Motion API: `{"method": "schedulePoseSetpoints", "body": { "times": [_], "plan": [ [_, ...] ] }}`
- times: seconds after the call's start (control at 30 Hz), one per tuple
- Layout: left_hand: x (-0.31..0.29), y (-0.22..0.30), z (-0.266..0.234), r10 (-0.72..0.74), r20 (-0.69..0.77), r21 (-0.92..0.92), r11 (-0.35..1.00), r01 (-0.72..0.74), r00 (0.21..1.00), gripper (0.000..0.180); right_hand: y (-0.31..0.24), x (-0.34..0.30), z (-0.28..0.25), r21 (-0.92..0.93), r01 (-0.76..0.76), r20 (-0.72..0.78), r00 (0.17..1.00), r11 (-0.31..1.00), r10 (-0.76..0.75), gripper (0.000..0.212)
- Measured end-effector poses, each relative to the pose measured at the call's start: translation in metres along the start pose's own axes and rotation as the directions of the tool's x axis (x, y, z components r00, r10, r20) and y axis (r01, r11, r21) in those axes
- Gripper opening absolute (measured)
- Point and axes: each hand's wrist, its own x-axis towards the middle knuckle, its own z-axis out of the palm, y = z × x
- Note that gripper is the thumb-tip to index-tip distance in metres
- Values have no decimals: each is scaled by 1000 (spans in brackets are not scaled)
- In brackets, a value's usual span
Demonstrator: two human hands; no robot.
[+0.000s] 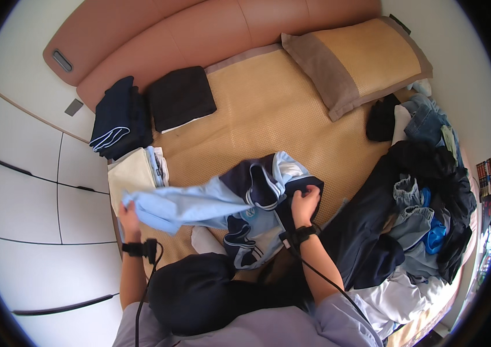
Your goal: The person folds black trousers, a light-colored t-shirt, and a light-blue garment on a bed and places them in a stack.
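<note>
A light-blue and navy jacket (205, 202) with striped ribbed trim is stretched sideways over my lap and the mat. My left hand (130, 220) is closed around its light-blue end, pulled out to the left and slightly blurred. On the jacket's navy part at the right, my right hand (306, 203) has its fingers curled into the fabric. A dark opening edged with striped ribbing faces up between the two hands. The jacket's lower part lies bunched in front of my knees.
Folded navy clothes (119, 118), a folded black garment (182, 98) and a cream folded stack (132, 173) lie at the left. A pillow (367, 61) rests at the far right. Below it spreads a loose heap of clothes (419, 214). White cabinets (20, 202) flank the bed.
</note>
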Motion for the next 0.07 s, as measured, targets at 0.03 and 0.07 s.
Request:
{"method": "schedulePoseSetpoints", "body": {
  "times": [0.03, 0.07],
  "plan": [
    [-12, -2, -6, -94, 156, 131, 989, 73, 983, 24, -4, 3, -4, -16, -16, -57, 998, 1000, 15, 29],
    [-9, 0, -6, -88, 160, 137, 988, 67, 983, 24, -4, 6, -4, -11, -24, -82, 996, 1000, 23, 34]
  ]
}}
